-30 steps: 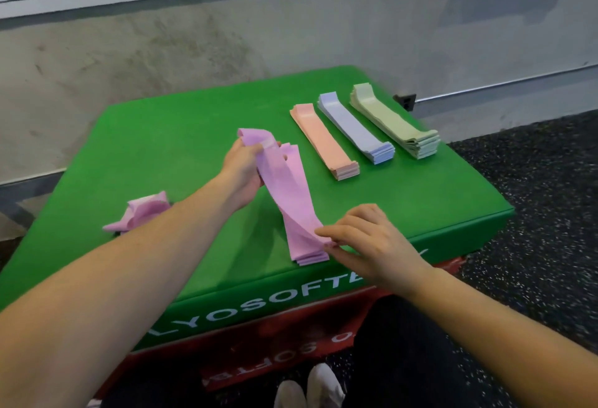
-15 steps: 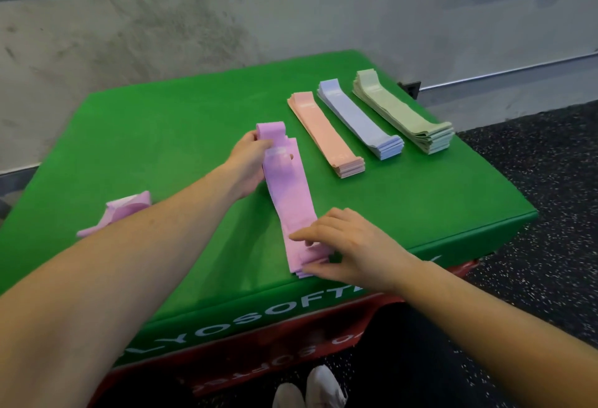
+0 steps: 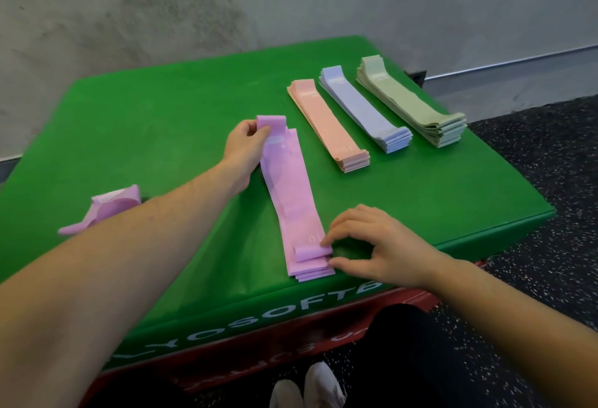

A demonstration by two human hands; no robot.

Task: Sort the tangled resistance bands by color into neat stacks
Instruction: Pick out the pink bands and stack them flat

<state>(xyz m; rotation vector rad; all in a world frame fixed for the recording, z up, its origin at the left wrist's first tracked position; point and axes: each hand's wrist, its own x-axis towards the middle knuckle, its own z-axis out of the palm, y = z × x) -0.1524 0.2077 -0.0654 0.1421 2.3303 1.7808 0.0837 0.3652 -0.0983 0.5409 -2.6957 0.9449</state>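
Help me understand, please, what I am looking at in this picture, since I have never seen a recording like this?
There is no machine here: a camera worn on a person's head looks down at their two bare hands. They work over a green padded box stacked on a red one. On it lie three finished stacks of resistance bands: peach, blue and sage green. The left hand pinches the far end of a pink band laid on the pink stack, while the right hand pinches its curled near end. A crumpled pink band waits at the left, partly behind the forearm.
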